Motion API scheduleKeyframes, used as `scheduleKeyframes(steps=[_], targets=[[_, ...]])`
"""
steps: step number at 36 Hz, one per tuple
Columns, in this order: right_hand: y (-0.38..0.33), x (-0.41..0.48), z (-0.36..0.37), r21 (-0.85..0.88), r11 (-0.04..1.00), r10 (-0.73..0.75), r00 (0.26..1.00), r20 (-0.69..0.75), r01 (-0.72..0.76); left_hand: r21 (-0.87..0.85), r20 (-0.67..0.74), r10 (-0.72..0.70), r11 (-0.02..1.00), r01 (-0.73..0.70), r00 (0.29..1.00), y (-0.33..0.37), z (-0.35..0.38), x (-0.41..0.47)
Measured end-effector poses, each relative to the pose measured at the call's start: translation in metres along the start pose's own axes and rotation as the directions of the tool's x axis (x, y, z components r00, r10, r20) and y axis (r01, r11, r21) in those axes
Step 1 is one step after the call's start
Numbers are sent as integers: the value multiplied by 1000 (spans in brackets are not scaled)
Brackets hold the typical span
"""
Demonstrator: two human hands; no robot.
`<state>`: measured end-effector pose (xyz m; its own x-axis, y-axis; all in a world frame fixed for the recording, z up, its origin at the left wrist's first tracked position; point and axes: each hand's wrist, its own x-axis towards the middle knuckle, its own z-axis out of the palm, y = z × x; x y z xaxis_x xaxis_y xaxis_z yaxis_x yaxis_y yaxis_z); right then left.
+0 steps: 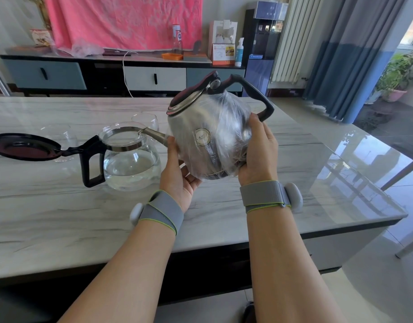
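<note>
A steel kettle [208, 131] wrapped in clear plastic, with a black handle and a hinged lid swung partly open, is tilted to the left above the table. Its spout [154, 134] reaches over the rim of a glass jug [131, 159] that holds water and has a black handle. The jug's dark lid [26, 148] is flipped open to the left. My left hand [180, 173] cups the kettle's lower left side with the fingers curved under it. My right hand [259, 150] holds the kettle's right side below its handle.
Two clear glasses [146, 122] [61, 138] stand behind the jug on the marble table [84, 217]. The table's right edge [364, 178] drops to a glossy floor. A low cabinet [107, 73], a water dispenser [263, 50] and a potted plant [396, 78] stand beyond.
</note>
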<state>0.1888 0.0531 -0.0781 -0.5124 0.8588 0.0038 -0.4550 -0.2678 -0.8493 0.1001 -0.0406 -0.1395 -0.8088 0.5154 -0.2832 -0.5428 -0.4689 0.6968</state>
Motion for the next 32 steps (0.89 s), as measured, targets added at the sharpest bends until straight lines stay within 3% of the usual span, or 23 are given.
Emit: scheduleKeyframes(steps=[32], targets=[[3, 3, 2, 32, 999, 13, 999, -52, -12, 10, 6, -13, 1000, 13, 1000, 1, 0, 0]])
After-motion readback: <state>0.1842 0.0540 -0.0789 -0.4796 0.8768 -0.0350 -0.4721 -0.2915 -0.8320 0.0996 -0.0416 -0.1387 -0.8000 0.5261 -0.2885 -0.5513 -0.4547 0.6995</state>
